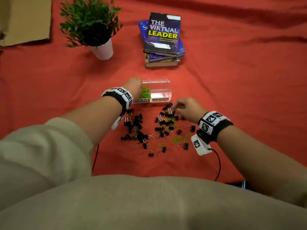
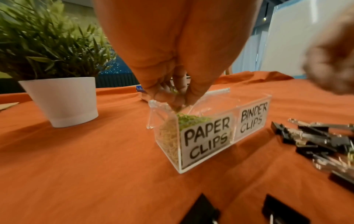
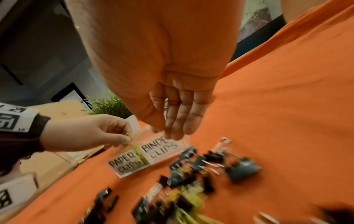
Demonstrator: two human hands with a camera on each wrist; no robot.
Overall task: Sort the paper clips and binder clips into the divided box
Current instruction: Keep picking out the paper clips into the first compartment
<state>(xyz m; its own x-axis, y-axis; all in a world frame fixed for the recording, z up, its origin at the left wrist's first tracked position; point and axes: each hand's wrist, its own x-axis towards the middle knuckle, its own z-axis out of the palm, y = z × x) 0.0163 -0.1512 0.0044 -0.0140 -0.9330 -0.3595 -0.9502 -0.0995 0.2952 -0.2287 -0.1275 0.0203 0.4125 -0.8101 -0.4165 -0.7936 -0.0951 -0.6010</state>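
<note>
The clear divided box stands on the orange-covered tabletop, its labels reading PAPER CLIPS on the left and BINDER CLIPS on the right. Green paper clips fill the left compartment; the right one looks bare. The left hand is over the box's left rim, fingers bunched on a few green paper clips above that compartment. Just in front of the box lies a loose scatter of black binder clips mixed with green paper clips. The right hand is over the scatter's far right part, fingers straight and together, holding nothing visible. Bare cloth lies open to the right. Farther back stand a potted plant and stacked books.
</note>
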